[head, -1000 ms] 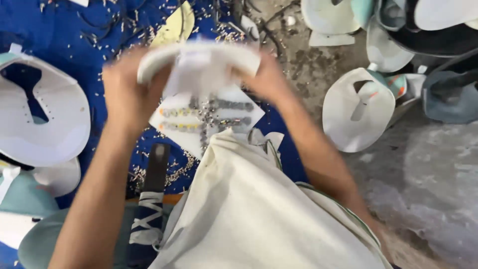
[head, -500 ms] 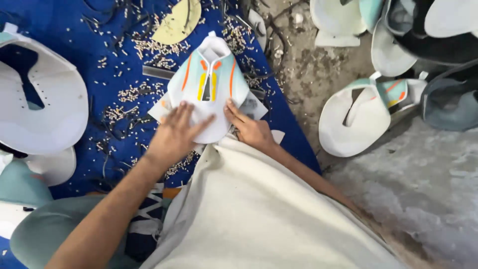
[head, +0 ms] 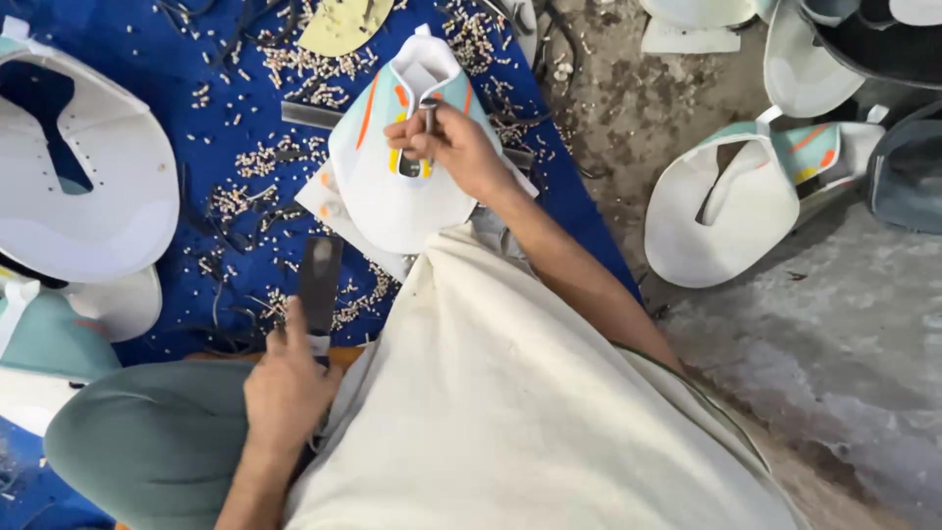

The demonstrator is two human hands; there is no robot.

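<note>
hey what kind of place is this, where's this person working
Probably a small shoe-making workshop, worked seated at floor level. A cut shoe upper lies on a blue mat strewn with punched scraps; more uppers lie nearby. The right hand holds a metal punch, the left hand a dark tool.

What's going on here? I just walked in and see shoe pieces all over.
A seated person works over a blue mat. The right hand presses a small metal punch onto a white and mint shoe upper. The left hand grips a dark flat tool. Punched scraps litter the mat; more uppers lie around.
</note>
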